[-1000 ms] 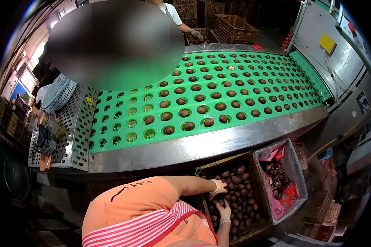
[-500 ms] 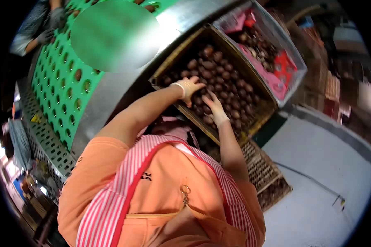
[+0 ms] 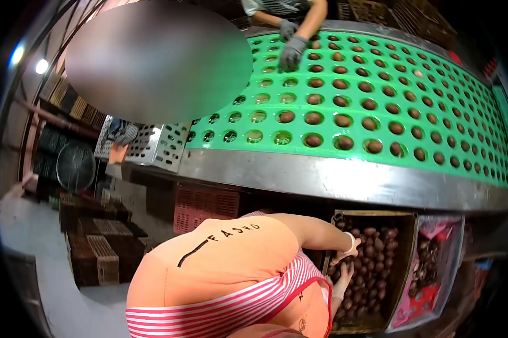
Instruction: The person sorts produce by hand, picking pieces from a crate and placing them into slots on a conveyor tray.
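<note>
My left hand (image 3: 348, 252), in a pale glove, reaches into a crate (image 3: 410, 242) of dark brown, round, egg-sized things (image 3: 375, 259). Its fingers are apart and bent down onto the pile, the tips partly hidden. Just nearer to my body, my right hand (image 3: 341, 283), also in a pale glove, lies against the same pile with its fingers stretched out. No single piece shows clearly held in either hand. A grey bin (image 3: 459, 242) beside the crate holds pink and red plastic and dark bits.
A green holed surface (image 3: 321, 93) with similar brown pieces in many holes runs behind a metal edge (image 3: 321, 174). Across it, a person's grey-gloved hands (image 3: 292, 53) work. A red crate (image 3: 206, 208) stands below the edge; stacked brown crates (image 3: 104, 248) stand at left.
My view has swung left and up, so the crate and my hands now appear at the lower right. More of the green surface has come into view. Both hands remain in the crate.
</note>
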A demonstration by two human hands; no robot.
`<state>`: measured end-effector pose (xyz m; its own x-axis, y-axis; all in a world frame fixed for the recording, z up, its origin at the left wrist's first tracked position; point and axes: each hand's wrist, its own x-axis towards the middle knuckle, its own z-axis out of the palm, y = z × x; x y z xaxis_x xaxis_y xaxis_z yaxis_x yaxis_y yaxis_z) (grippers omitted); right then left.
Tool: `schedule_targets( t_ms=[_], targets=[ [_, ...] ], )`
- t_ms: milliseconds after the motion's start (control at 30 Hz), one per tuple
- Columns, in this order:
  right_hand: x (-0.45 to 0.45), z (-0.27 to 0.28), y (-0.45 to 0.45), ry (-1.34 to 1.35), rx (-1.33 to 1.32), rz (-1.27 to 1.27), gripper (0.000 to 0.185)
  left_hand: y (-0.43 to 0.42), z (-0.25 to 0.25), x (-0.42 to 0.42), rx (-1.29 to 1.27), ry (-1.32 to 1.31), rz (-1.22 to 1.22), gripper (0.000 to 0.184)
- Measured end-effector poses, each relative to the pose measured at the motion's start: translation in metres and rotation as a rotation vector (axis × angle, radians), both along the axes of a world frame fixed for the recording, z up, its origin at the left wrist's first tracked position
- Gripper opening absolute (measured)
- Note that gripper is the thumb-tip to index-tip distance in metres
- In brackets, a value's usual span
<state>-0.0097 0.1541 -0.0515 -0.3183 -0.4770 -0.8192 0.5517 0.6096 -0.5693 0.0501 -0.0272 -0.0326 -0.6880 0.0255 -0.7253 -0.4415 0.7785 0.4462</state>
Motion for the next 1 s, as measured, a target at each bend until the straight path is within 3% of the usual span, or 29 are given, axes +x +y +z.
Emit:
schedule_targets(
  t_ms=[100, 167, 200, 333, 433, 500, 633, 767, 867, 933, 1000],
  targets=[
    [-0.003, -0.008, 0.01, -0.059, -0.059, -0.01, 0.07, -0.003, -0.006, 0.016, 0.095, 0.012, 0.062, 0.115],
    [-0.012, -0.061, 0.013, -0.356, -0.057, -0.153, 0.067, -0.015, -0.013, 0.017, 0.156, -0.014, 0.127, 0.117],
    [-0.011, -0.062, 0.014, -0.494, -0.055, -0.231, 0.066, -0.014, -0.014, 0.017, 0.175, -0.01, 0.14, 0.117],
    [0.002, -0.056, 0.005, -0.405, -0.007, -0.321, 0.071, -0.011, -0.018, 0.016, 0.229, 0.012, 0.182, 0.117],
    [0.019, -0.02, -0.008, -0.28, -0.046, -0.376, 0.069, -0.013, -0.023, 0.016, 0.246, 0.024, 0.193, 0.117],
    [0.022, -0.03, -0.01, -0.193, -0.22, -0.393, 0.068, -0.015, -0.023, 0.017, 0.259, 0.031, 0.193, 0.116],
    [0.027, -0.037, -0.011, 0.243, -0.379, -0.081, 0.077, -0.017, -0.029, 0.014, 0.3, 0.044, 0.22, 0.116],
    [0.016, -0.03, -0.026, -0.066, -0.358, -0.285, 0.078, -0.026, -0.039, 0.01, 0.397, 0.082, 0.284, 0.115],
    [0.01, -0.075, 0.0, 0.589, -0.429, 0.198, 0.076, -0.013, -0.043, 0.011, 0.426, 0.171, 0.393, 0.112],
    [0.009, -0.019, -0.019, -0.364, -0.296, -0.609, 0.054, -0.005, -0.031, 0.011, 0.456, 0.163, 0.447, 0.11],
    [0.012, 0.012, -0.027, -0.358, -0.168, -0.679, 0.052, -0.002, -0.034, 0.008, 0.462, 0.216, 0.378, 0.115]
  ],
)
